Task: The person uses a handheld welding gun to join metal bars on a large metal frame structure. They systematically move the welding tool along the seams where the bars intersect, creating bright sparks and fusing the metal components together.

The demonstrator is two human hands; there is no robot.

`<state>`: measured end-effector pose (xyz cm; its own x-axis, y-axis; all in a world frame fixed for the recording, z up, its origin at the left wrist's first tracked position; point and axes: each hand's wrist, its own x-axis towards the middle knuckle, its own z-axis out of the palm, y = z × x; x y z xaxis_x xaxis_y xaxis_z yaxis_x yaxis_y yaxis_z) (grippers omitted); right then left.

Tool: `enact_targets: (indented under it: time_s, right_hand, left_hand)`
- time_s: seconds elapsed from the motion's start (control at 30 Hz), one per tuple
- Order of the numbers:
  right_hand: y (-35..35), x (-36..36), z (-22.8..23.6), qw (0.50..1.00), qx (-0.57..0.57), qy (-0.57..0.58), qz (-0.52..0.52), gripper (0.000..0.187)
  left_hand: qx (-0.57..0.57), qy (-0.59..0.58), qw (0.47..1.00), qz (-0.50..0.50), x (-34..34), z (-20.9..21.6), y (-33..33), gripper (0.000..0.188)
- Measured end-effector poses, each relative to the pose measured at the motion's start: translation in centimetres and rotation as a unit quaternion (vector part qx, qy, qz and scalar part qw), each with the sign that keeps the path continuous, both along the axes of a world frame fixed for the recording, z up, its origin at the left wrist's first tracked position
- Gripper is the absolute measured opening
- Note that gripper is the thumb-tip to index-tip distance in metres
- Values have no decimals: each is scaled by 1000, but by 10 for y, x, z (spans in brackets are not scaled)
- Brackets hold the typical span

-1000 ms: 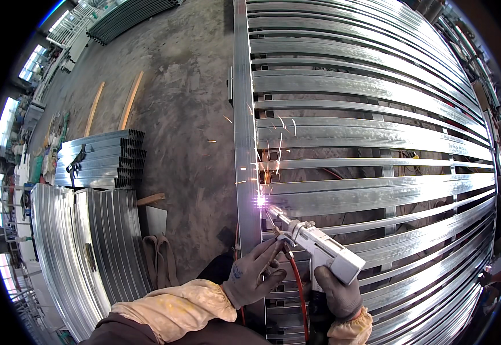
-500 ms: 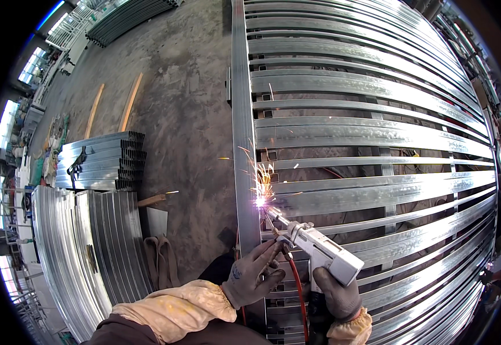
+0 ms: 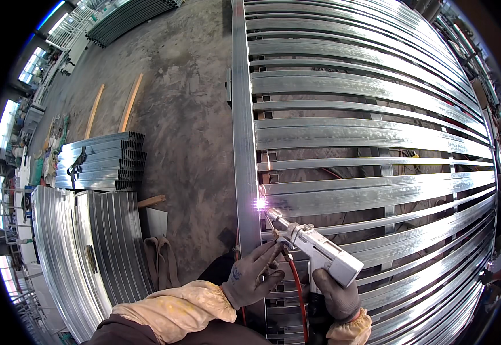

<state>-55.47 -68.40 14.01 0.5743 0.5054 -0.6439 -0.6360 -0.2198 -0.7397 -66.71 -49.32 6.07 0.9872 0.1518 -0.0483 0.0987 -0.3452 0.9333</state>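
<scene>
My right hand (image 3: 338,293), in a grey glove, is wrapped round the handle of a white and silver welding gun (image 3: 331,253). The gun's nozzle points up and left at a bright arc (image 3: 261,203), where a wide crossbar (image 3: 371,194) meets the long side rail (image 3: 244,144) of a galvanized steel frame. My left hand (image 3: 253,275), also gloved, has its fingers closed on the thin wire guide (image 3: 275,233) beside the nozzle. From near those fingers a red hose (image 3: 297,287) runs down between my hands.
Many parallel steel bars (image 3: 342,83) with gaps between them fill the right side. Cut steel channels (image 3: 83,230) are stacked at the left, near two wooden strips (image 3: 130,103) on the concrete floor (image 3: 187,103). Straps (image 3: 161,261) hang beside the stack.
The orange spray of sparks has shrunk to a small glow round the arc. The gun and both hands have hardly moved.
</scene>
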Motion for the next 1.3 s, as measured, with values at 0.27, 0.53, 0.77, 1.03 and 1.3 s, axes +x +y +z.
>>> enact_targets:
  time_s: [0.27,0.53,0.77,1.03,1.3]
  right_hand:
    - [0,0,0,1000,1,15,-8,36]
    - [1,1,6,1000,-5,-9,-1,36]
    - [2,-1,6,1000,12,19,-13,32]
    - [4,2,4,1000,19,4,-6,29]
    - [1,0,-8,999,1,-38,17,30]
  left_hand:
    - [12,0,1000,-10,1,1,1,72]
    - [6,-17,1000,-13,1,-2,2,73]
    - [15,-30,999,-6,-3,-6,1,69]
    - [8,3,1000,3,0,-2,0,64]
    - [-11,9,1000,7,3,1,-2,66]
